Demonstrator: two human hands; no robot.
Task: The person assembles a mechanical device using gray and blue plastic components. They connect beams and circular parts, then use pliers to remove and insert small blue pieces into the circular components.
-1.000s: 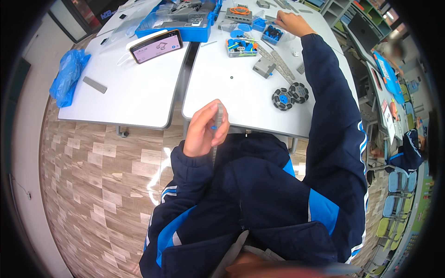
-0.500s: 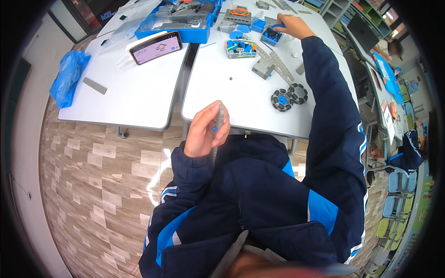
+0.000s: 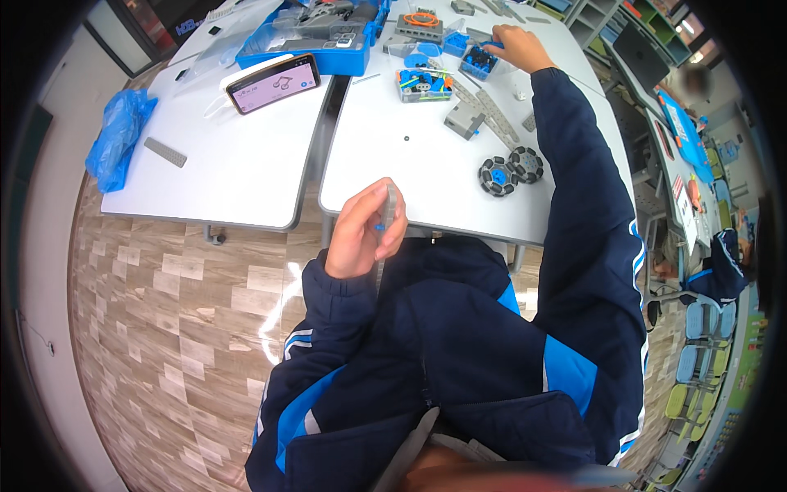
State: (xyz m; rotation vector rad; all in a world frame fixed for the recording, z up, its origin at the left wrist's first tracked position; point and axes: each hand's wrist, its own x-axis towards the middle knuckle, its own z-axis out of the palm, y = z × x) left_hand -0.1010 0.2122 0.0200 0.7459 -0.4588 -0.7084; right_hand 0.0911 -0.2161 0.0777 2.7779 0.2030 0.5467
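My left hand [image 3: 366, 231] is closed around a grey building beam [image 3: 390, 205], held upright just off the table's near edge. A small blue pin [image 3: 380, 227] shows at the beam, between thumb and fingers. At the far side of the table, my right hand [image 3: 520, 47] reaches over a small clear box [image 3: 478, 64] of dark and blue pieces. Its fingers are bent down at the box's rim; whether they hold a piece is too small to tell. Left of that box stands another clear box [image 3: 424, 85] with blue, black and yellow-green parts.
Two wheels with rollers [image 3: 498, 177] lie near the table's right side, with a grey block [image 3: 464, 120] and perforated beams [image 3: 495, 115] beyond. A phone [image 3: 274, 83] leans on the left table before a blue case [image 3: 305, 61]. A small dark ring [image 3: 407, 138] lies mid-table.
Almost nothing differs. My right hand has shifted very slightly at the small box, and the view has moved a little; my left hand keeps its hold on the beam.
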